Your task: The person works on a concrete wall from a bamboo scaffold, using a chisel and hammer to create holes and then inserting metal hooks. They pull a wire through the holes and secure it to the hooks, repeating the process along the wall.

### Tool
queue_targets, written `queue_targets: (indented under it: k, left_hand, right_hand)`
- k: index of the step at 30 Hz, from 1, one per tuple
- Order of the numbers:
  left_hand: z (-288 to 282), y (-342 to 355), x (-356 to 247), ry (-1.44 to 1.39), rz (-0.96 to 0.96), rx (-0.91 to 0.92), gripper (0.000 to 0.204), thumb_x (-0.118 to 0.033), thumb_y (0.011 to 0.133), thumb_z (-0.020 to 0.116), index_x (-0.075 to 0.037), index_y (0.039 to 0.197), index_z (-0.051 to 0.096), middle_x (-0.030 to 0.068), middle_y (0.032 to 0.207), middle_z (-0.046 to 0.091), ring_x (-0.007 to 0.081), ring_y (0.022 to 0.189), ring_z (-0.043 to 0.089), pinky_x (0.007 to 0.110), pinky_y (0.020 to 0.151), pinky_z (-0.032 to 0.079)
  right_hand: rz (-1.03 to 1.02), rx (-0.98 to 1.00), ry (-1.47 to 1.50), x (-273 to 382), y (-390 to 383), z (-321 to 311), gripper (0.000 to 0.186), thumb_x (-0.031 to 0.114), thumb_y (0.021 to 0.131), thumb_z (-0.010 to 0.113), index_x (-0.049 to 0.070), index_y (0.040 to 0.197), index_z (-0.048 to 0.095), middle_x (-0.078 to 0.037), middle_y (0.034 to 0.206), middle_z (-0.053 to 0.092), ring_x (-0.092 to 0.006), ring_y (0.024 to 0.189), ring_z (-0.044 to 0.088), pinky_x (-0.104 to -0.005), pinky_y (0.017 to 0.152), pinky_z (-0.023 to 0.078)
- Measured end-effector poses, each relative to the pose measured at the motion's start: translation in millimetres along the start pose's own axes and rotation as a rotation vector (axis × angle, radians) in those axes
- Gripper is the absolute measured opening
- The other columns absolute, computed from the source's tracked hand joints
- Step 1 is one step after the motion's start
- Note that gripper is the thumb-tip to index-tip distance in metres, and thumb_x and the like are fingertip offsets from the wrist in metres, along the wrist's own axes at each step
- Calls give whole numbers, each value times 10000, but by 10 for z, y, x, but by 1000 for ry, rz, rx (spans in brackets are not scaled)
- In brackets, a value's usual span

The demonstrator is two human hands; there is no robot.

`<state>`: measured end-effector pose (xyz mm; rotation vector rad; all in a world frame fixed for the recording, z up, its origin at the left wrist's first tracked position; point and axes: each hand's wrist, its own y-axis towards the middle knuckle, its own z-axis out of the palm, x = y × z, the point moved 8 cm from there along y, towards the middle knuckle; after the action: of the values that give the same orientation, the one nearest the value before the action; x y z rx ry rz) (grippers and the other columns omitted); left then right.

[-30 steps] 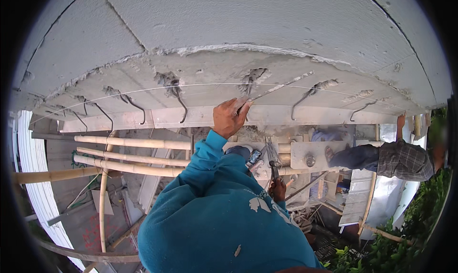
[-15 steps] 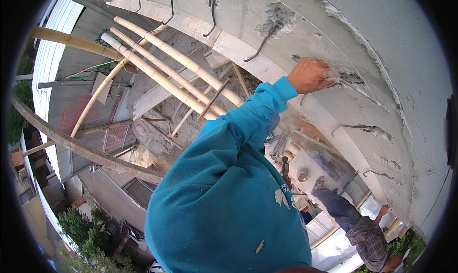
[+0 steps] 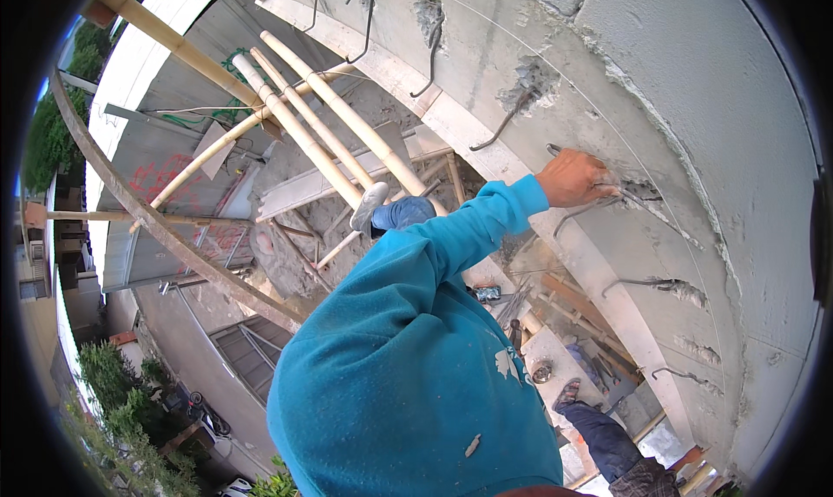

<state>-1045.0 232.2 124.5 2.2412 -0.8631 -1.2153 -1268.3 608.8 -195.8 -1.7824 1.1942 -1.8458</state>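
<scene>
My left hand (image 3: pixel 575 178), in a turquoise sleeve, reaches across to the concrete beam (image 3: pixel 486 59). Its fingers are closed around a bent steel bar (image 3: pixel 580 212) beside a chipped hole (image 3: pixel 644 190). A straighter, mortar-crusted rod (image 3: pixel 664 218) slants away from my fingertips across the concrete; whether it joins the bar is hidden by my hand. Similar bent bars stick out on both sides, one bar (image 3: pixel 506 124) above and another bar (image 3: pixel 638 283) below. My right hand is out of view.
Bamboo poles (image 3: pixel 299 128) run below the beam, over rubble. A leg in blue jeans with a grey shoe (image 3: pixel 371 207) shows there. A plank (image 3: pixel 540 355) holds a metal bowl (image 3: pixel 543 372). Another person (image 3: pixel 599 436) stands at lower right. A curved board (image 3: pixel 165 228) crosses the left.
The view has shifted, bringing the jeans leg and shoe out from behind my sleeve. The other person now sits lower, partly cut off. My left hand keeps its grip by the same hole.
</scene>
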Motion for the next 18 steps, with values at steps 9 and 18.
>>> queue_targets:
  k: [9, 18]
  left_hand:
    - [-315, -291, -190, 15, 121, 78, 184, -313, 876, 642, -139, 914, 687, 69, 675, 585, 283, 636, 593, 410, 532, 460]
    - [-1183, -1133, -213, -133, 35, 85, 156, -253, 866, 668, -116, 938, 647, 73, 705, 580, 280, 648, 587, 392, 534, 454]
  right_hand:
    - [-32, 130, -147, 337, 456, 544, 270, 289, 982, 456, 76, 821, 492, 4, 571, 444, -113, 426, 419, -279, 393, 358]
    - [-135, 321, -223, 758, 515, 1270, 294, 312, 962, 507, 82, 780, 486, 5, 558, 452, -90, 415, 429, -263, 366, 350]
